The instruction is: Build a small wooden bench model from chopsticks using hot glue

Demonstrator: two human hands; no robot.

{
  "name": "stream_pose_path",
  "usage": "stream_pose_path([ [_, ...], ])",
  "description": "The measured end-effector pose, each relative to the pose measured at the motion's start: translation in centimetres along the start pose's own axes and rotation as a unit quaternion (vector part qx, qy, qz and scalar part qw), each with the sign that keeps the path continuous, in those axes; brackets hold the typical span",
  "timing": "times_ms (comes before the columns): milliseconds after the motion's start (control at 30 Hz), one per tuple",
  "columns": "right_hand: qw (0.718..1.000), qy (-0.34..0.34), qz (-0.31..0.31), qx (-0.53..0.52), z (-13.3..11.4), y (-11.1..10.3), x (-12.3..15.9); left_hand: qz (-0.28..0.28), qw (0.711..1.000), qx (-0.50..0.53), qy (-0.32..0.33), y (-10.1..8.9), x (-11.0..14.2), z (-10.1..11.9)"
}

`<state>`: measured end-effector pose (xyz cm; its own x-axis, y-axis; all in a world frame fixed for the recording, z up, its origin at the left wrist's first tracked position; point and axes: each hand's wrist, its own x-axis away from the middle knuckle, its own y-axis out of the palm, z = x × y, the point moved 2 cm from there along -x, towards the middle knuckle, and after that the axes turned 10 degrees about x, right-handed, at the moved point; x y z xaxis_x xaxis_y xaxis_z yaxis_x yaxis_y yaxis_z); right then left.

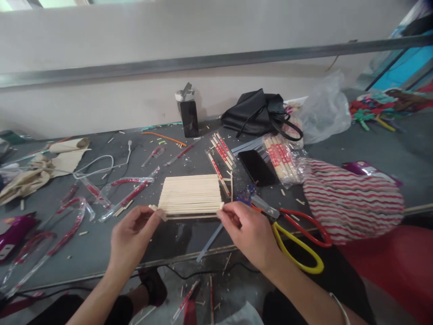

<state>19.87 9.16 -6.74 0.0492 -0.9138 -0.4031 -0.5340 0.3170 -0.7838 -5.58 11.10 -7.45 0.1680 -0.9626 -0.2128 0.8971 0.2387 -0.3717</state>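
A flat panel of pale wooden sticks [190, 193], laid side by side, sits near the table's front edge. My left hand [133, 230] pinches its near left corner between thumb and fingers. At the near right corner, my right hand [248, 230] pinches the panel in the same way. A single stick [191, 217] runs along the near side with a narrow gap behind it. Just right of my right hand lie scissors [297, 232] with one red and one yellow handle. Wrapped chopsticks [223, 151] lie beyond the panel's right side.
A black phone [256, 167], packed chopsticks [280, 158] and a black bag [257, 113] lie behind on the right. A striped cloth item [352, 198] is farther right. Torn wrappers [126, 198] and a white cable [111, 164] litter the left. A container [188, 115] stands by the wall.
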Motion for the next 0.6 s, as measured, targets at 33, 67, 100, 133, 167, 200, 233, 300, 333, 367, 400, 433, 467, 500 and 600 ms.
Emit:
stream_pose_path([
  [33,1.0,-0.01,0.012,0.013,0.0,0.1,0.0,0.0,1.0,-0.019,-0.006,-0.1,0.1,0.2],
  [67,0.999,-0.02,0.022,0.027,0.0,0.2,0.0,-0.002,0.999,-0.034,-0.015,-0.2,0.2,0.4],
  [100,0.998,-0.03,0.031,0.042,0.0,0.2,0.1,-0.008,0.999,-0.046,-0.024,-0.2,0.3,0.6],
  [133,0.997,-0.039,0.039,0.056,0.0,0.3,0.1,-0.011,0.998,-0.054,-0.026,-0.3,0.5,0.8],
  [167,0.995,-0.05,0.048,0.068,0.0,0.3,0.1,-0.015,0.998,-0.057,-0.028,-0.3,0.6,1.0],
  [200,0.993,-0.061,0.056,0.08,0.0,0.3,0.1,-0.018,0.998,-0.057,-0.031,-0.3,0.6,1.1],
  [233,0.991,-0.073,0.061,0.09,-0.1,0.3,0.1,-0.019,0.998,-0.055,-0.034,-0.4,0.7,1.1],
  [300,0.987,-0.098,0.075,0.105,-0.1,0.4,0.1,-0.02,0.998,-0.057,-0.034,-0.4,0.9,1.0],
  [333,0.984,-0.109,0.083,0.11,-0.1,0.4,0.1,-0.019,0.997,-0.063,-0.026,-0.4,1.0,1.0],
  [367,0.982,-0.119,0.088,0.113,0.0,0.5,0.1,-0.019,0.997,-0.072,-0.009,-0.5,1.0,1.0],
  [400,0.981,-0.128,0.094,0.114,0.0,0.6,0.1,-0.021,0.996,-0.083,0.016,-0.5,1.1,1.0],
  [433,0.979,-0.135,0.098,0.113,0.1,0.8,0.1,-0.021,0.994,-0.095,0.047,-0.5,1.2,1.0],
  [467,0.979,-0.14,0.1,0.111,0.2,0.9,0.0,-0.022,0.991,-0.109,0.08,-0.5,1.3,1.1],
  [500,0.979,-0.141,0.101,0.107,0.3,1.0,-0.1,-0.022,0.986,-0.122,0.113,-0.5,1.4,1.1],
  [600,0.984,-0.124,0.097,0.082,0.8,1.4,-0.4,-0.028,0.972,-0.154,0.177,-0.6,1.8,1.3],
])
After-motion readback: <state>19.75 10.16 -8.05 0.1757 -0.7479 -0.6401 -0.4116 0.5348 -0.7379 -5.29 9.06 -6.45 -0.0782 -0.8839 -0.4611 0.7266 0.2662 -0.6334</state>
